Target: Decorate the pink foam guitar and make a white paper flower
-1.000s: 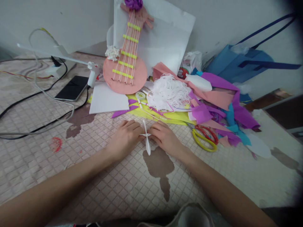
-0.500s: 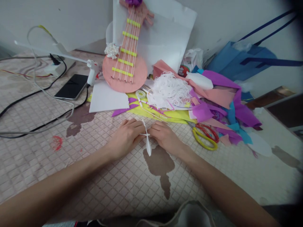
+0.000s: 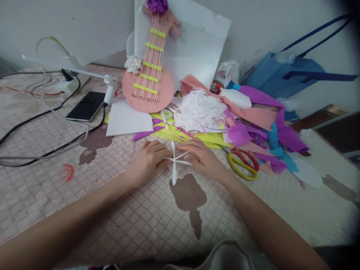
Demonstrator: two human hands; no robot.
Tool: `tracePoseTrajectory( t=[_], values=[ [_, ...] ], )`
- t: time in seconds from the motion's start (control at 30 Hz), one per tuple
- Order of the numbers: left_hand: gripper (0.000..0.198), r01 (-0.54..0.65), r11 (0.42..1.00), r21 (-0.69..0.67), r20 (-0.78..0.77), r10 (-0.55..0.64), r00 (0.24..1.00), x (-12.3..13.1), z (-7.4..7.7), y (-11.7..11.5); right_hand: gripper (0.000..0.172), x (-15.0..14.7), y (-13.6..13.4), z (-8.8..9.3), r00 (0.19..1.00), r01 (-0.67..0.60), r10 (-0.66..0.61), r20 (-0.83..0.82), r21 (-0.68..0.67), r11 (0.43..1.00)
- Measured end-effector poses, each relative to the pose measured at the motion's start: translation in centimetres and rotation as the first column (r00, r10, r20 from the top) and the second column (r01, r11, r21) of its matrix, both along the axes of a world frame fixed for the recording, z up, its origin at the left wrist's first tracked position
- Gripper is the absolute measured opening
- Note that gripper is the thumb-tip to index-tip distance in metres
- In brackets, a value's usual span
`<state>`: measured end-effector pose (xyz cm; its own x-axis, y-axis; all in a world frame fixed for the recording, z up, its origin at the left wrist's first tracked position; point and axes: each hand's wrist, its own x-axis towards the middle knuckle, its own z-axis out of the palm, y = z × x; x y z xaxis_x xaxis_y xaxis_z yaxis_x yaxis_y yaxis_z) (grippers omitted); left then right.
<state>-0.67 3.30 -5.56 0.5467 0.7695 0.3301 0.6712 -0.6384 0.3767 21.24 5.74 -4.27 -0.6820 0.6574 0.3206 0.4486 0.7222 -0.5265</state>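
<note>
A small white piece with several narrow arms meeting at a knot-like centre, twisted paper or cloth by its look (image 3: 174,170), is held just over the tabletop in front of me. My left hand (image 3: 148,159) pinches its left arm between thumb and fingers, palm down. On the other side, my right hand (image 3: 204,159) has thumb and index finger apart around the two right arms; whether the fingertips touch them is hard to tell. One wider arm points toward me, another points away.
Beyond my hands lie white string (image 3: 201,110), coloured paper scraps (image 3: 239,133) and yellow-and-red-handled scissors (image 3: 242,168). A pink guitar-shaped craft (image 3: 149,90) leans at the back. To the left are a glue gun (image 3: 110,92), phone (image 3: 86,106) and cables (image 3: 42,112). A blue bag (image 3: 281,73) stands right.
My right hand's fingers have parted and shifted slightly right, showing two right arms of the white piece. Its arms now spread wider. My left hand keeps its pinch.
</note>
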Motion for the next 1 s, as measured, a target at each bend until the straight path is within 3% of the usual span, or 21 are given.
tracePoseTrajectory(
  t=[0.07, 0.23, 0.37, 0.5, 0.57, 0.63, 0.77, 0.9, 1.0],
  values=[
    [0.009, 0.02, 1.0, 0.009, -0.011, -0.02, 1.0, 0.1, 0.2, -0.1, 0.034, 0.1, 0.0, 0.3, 0.998, 0.03, -0.032, -0.045, -0.032, 0.999],
    [0.011, 0.083, 0.995, 0.055, -0.044, -0.08, 0.996, 0.5, 0.6, -0.6, 0.034, -0.8, -0.4, 0.0, 0.998, -0.066, 0.066, -0.008, -0.058, 0.996],
    [0.012, 0.092, 0.995, 0.049, -0.068, -0.089, 0.994, 0.6, 0.5, -0.8, 0.031, -1.0, -0.5, -0.3, 0.997, 0.073, -0.075, -0.027, -0.052, 0.996],
    [0.012, 0.004, 1.0, -0.021, -0.037, -0.005, 0.999, 0.4, 0.2, -0.6, 0.024, -0.9, -0.7, 0.1, 0.983, 0.161, -0.15, -0.103, 0.099, 0.982],
    [0.011, -0.05, 0.999, -0.019, -0.008, 0.05, 0.999, 0.3, 0.0, -0.4, 0.019, -1.1, -1.2, 0.3, 0.99, 0.138, -0.133, -0.041, 0.171, 0.976],
    [0.01, -0.086, 0.996, -0.006, 0.006, 0.086, 0.996, 0.2, 0.0, -0.2, 0.024, -1.6, -1.8, 0.4, 0.988, 0.128, -0.143, 0.061, 0.207, 0.97],
    [0.007, -0.1, 0.995, 0.016, 0.0, 0.1, 0.995, 0.1, -0.1, -0.2, 0.021, -2.5, -2.9, 0.5, 0.962, 0.153, -0.2, 0.188, 0.24, 0.959],
    [0.008, -0.103, 0.995, -0.009, -0.038, 0.102, 0.994, -0.2, -0.1, 0.0, 0.013, -1.7, -2.1, 0.6, 0.98, 0.171, -0.185, 0.079, 0.152, 0.974],
    [0.009, -0.108, 0.993, -0.036, -0.06, 0.106, 0.993, -0.4, -0.2, 0.2, 0.01, -0.1, -0.2, 0.0, 0.945, 0.327, -0.325, -0.032, 0.096, 0.94]
  ],
)
